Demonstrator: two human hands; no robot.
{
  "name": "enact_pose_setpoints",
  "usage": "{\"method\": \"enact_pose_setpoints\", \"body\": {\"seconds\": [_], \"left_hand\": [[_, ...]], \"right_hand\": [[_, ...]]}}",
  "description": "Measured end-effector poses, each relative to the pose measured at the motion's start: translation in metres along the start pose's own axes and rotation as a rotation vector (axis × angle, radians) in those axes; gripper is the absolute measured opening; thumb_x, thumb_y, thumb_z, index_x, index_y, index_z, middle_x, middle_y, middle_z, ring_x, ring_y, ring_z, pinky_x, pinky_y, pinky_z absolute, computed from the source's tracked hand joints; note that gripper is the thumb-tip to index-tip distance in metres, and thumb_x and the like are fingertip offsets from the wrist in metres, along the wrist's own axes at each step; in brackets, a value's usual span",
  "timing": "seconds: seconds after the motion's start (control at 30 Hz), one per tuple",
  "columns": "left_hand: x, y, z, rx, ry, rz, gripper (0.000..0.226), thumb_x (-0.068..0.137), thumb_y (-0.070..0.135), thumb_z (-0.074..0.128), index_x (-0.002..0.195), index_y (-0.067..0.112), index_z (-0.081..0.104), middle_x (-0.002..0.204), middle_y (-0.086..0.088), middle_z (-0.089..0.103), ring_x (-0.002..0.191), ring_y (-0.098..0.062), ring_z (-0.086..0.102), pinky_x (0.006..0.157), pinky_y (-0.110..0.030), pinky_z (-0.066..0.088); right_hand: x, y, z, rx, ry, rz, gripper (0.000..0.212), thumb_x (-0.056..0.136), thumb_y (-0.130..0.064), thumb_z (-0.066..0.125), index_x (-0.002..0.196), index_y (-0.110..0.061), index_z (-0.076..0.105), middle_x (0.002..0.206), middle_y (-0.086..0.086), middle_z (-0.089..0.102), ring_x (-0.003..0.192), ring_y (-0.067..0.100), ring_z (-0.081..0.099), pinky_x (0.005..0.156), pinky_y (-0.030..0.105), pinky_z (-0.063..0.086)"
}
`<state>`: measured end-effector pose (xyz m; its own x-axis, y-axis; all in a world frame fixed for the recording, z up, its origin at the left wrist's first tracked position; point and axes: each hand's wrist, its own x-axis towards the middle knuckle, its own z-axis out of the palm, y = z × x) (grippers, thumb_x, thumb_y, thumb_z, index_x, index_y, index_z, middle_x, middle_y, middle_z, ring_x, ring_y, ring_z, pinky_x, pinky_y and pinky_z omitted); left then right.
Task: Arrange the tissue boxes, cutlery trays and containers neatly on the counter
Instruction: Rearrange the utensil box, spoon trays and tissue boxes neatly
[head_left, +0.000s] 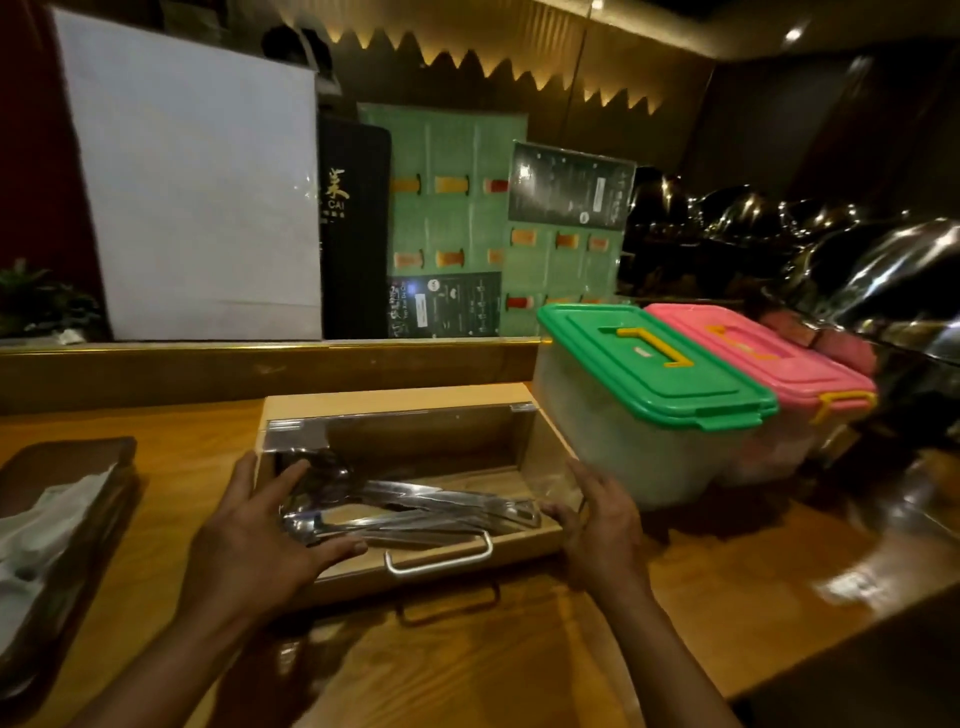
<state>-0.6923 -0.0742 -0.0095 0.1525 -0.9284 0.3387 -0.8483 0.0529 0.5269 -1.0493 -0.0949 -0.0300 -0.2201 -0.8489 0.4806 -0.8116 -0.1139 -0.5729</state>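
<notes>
A wooden cutlery tray (395, 402) with a clear lid and a metal handle sits in the middle of the counter, with several pieces of steel cutlery (415, 506) inside. My left hand (260, 540) grips its front left corner. My right hand (602, 525) holds its front right corner. To the right stand a clear container with a green lid (649, 364) and, beside it, one with a pink lid (769, 353). At the far left lies a dark brown tissue box (67, 462) with white tissue sticking out.
The glossy wooden counter (467, 654) has a raised ledge (260, 369) behind the tray. A white board (197, 192), a black menu (356, 228) and green menu cards (457, 208) lean behind it. Shiny chafing dish lids (893, 270) crowd the right.
</notes>
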Motion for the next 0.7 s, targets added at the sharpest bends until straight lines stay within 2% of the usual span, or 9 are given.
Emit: {"method": "enact_pose_setpoints", "body": {"seconds": [0.13,0.27,0.4,0.53,0.7], "left_hand": [[0.013,0.023,0.018,-0.036,-0.002,0.043,0.119,0.038,0.09,0.069,0.141,0.032,0.053,0.156,-0.003,0.033,0.123,-0.031,0.057,0.088,-0.046,0.058],[0.016,0.044,0.034,-0.017,0.032,0.046,0.112,0.042,0.076,0.08,0.14,0.027,0.056,0.159,-0.009,0.031,0.125,-0.038,0.055,0.09,-0.05,0.056],[0.019,0.056,0.043,0.033,0.025,0.01,0.113,0.042,0.078,0.079,0.141,0.029,0.054,0.16,-0.01,0.029,0.128,-0.04,0.051,0.091,-0.054,0.055],[0.022,0.063,0.046,0.031,0.046,0.038,0.111,0.041,0.081,0.073,0.137,0.025,0.059,0.15,-0.008,0.039,0.117,-0.036,0.057,0.082,-0.051,0.058],[0.021,0.067,0.048,0.025,0.068,0.019,0.11,0.04,0.077,0.078,0.136,0.025,0.06,0.155,-0.008,0.037,0.123,-0.037,0.055,0.089,-0.052,0.055]], "right_hand": [[0.014,0.02,-0.009,-0.209,0.074,-0.027,0.057,0.074,-0.042,0.08,0.126,-0.024,0.063,0.117,0.011,0.054,0.106,0.029,0.053,0.081,0.042,0.052],[0.023,0.033,-0.017,-0.24,0.112,0.053,0.057,0.075,-0.053,0.075,0.127,-0.036,0.061,0.116,0.01,0.046,0.105,0.03,0.05,0.081,0.044,0.052],[0.03,0.041,-0.019,-0.271,0.123,0.085,0.057,0.075,-0.062,0.068,0.127,-0.042,0.06,0.104,0.006,0.04,0.093,0.028,0.049,0.076,0.042,0.051],[0.036,0.044,-0.018,-0.283,0.113,0.119,0.058,0.075,-0.058,0.073,0.129,-0.045,0.059,0.103,0.004,0.039,0.092,0.026,0.046,0.079,0.04,0.049],[0.041,0.047,-0.016,-0.269,0.122,0.104,0.059,0.074,-0.053,0.076,0.13,-0.042,0.06,0.102,0.007,0.038,0.09,0.028,0.044,0.08,0.042,0.049]]}}
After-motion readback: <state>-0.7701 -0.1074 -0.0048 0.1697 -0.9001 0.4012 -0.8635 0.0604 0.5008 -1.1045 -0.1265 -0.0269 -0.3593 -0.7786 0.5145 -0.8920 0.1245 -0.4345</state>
